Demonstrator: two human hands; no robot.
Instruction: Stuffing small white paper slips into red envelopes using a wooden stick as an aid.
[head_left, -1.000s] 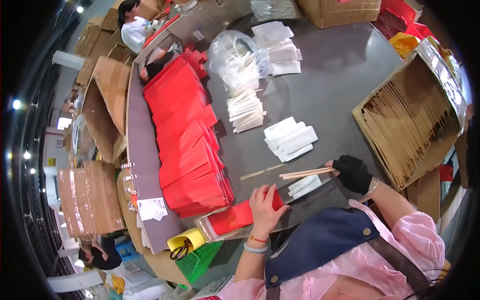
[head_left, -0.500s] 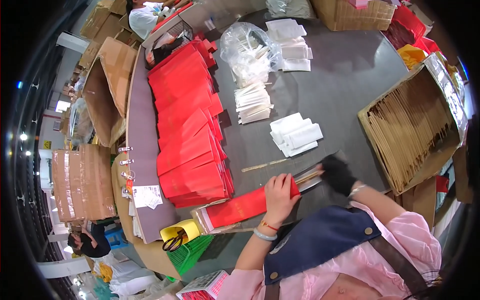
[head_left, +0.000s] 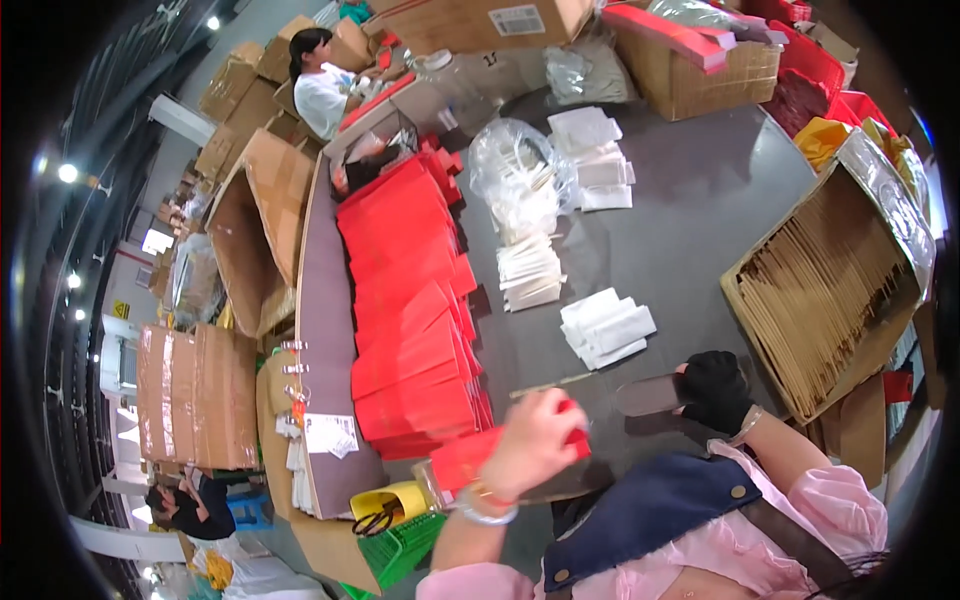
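Note:
A long red paper sleeve lies at the table's near edge. My left hand, partly smeared by motion, has its fingers curled over the sleeve's right end, where red paper stands up beside them. My right hand, in a black fingerless glove, grips a thin flat grey plate with a rounded end, just above the table and apart from the sleeve. Several overlapping red sleeves form a long row on the left. A thin pale strip lies beyond my left hand.
White packets lie mid-table, with a clear bag of white packets behind. A carton of upright brown pieces stands at right. A yellow holder with scissors sits at near left. Another person is at far left.
My left hand has moved to the sleeve's right end, with its fingers now curled. My right hand has drawn away with the flat plate; the sticks near its fingers no longer show.

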